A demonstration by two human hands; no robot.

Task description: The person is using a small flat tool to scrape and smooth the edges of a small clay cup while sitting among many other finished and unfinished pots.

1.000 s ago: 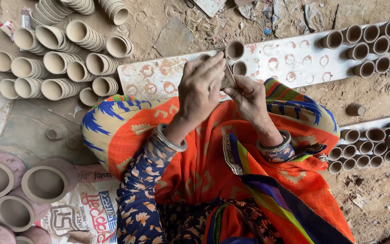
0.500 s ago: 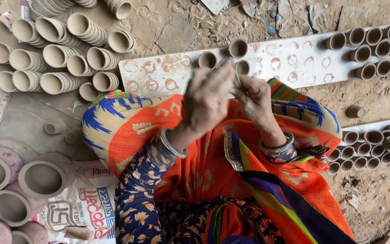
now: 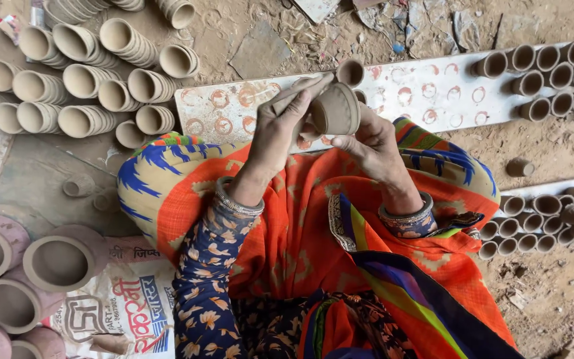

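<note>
A grey-brown clay cup (image 3: pixel 335 110) was shown; at six o'clock, an orange, blue-patterned sari (image 3: pixel 287 226) and floral navy sleeve (image 3: pixel 204 266).

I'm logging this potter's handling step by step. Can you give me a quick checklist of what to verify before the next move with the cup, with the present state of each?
1. Clay cup held in the right hand: ok, fingers wrap its side.
2. Left hand on the cloth against the cup: ok.
3. Cup free of cracks: cannot tell, surface partly covered.
4. Bare spot on the white board ahead: ok, ring marks without cups.
5. Stacked cups at left clear of the elbows: ok, apart.
6. Cup dry enough to handle: cannot tell.
</note>
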